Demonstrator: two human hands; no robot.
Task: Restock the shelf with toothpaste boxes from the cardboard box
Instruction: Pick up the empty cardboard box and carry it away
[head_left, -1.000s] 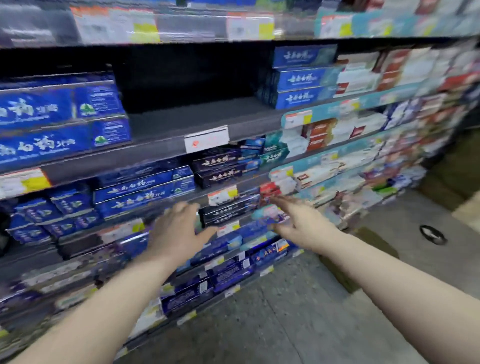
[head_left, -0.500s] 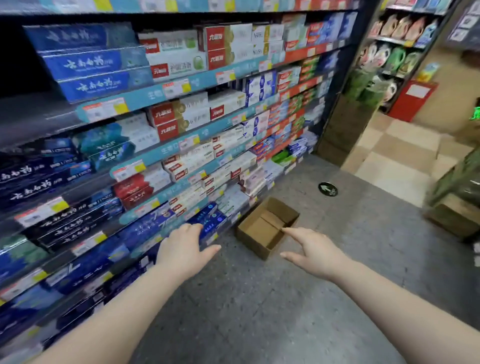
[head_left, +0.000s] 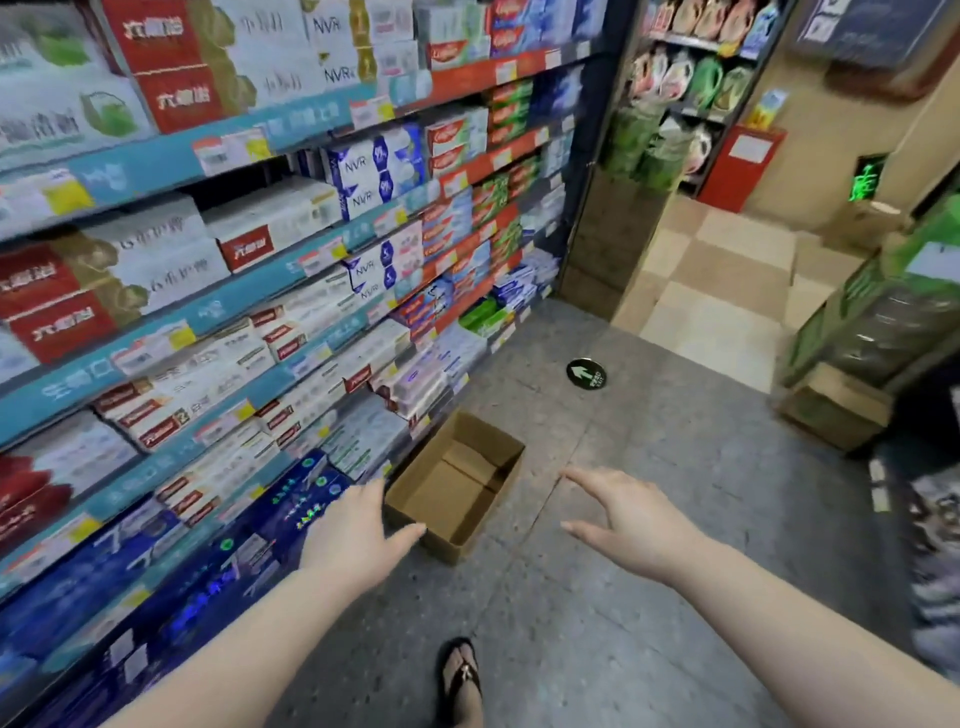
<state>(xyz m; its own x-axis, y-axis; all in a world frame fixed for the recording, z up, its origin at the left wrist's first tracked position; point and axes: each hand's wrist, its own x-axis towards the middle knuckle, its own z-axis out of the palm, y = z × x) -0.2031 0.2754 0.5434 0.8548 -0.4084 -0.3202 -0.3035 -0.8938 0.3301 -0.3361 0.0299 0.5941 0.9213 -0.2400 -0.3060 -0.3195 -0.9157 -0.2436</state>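
An open brown cardboard box (head_left: 467, 540) lies on the grey floor at the foot of the shelf; its inside shows only bare cardboard. My left hand (head_left: 358, 535) hovers at the box's near left corner, fingers spread, holding nothing. My right hand (head_left: 628, 519) floats to the right of the box, above the floor, fingers apart and empty. The long shelf unit (head_left: 249, 291) fills the left side, its tiers packed with toothpaste boxes (head_left: 156, 270) in white, red and blue.
My sandalled foot (head_left: 462, 680) stands on the floor below the box. A round floor sticker with an arrow (head_left: 586, 373) lies farther down the aisle. Another cardboard carton (head_left: 831, 410) sits at the right beside a green display. A tiled passage opens beyond.
My view has swung right and down, from the blue toothpaste shelves to the aisle floor. Both empty hands have come away from the shelf and now hover on either side of the cardboard box.
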